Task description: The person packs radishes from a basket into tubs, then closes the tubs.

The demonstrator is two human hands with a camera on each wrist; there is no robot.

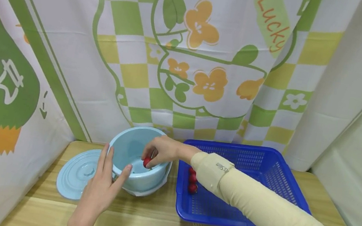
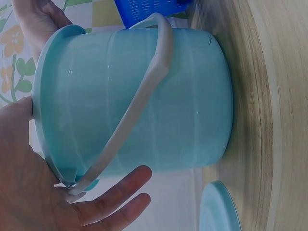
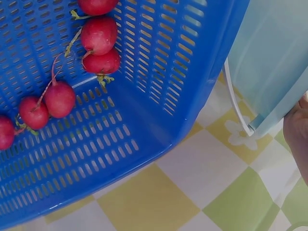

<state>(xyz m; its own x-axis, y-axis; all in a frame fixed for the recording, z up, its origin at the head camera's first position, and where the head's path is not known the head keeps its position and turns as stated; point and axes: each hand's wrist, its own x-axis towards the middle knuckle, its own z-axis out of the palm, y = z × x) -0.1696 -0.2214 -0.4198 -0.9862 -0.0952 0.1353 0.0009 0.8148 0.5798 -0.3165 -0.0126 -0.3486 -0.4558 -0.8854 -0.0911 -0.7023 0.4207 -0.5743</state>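
Red Radish Held at the Bucket's Mouth

A person's right hand (image 1: 163,151) pinches a red radish (image 1: 147,161) between thumb and fingers within the mouth of a light-blue bucket (image 1: 147,182) on a wooden desk (image 1: 137,222). The left hand (image 1: 99,186) is spread wide against the bucket's near-left rim, fingers straight.

The radish looks light, firm and smooth, likely to slip if squeezed at a slant and to bruise if dropped hard. Its round middle seems the surest place to grip; the thin roots and leaf stubs on those in the blue basket (image 1: 218,221) would probably snap under a pull. The bucket appears to be light, slightly springy plastic, best steadied by the rim, since its pale handle (image 2: 129,122) hangs slack down the side.

The count: one radish in the fingers; six basket radishes (image 3: 60,98) visible from the right wrist, though others may be out of sight; one bucket; one basket; and one lid (image 1: 76,173), lying left of the bucket. How many radishes are at the bucket's bottom cannot be told.
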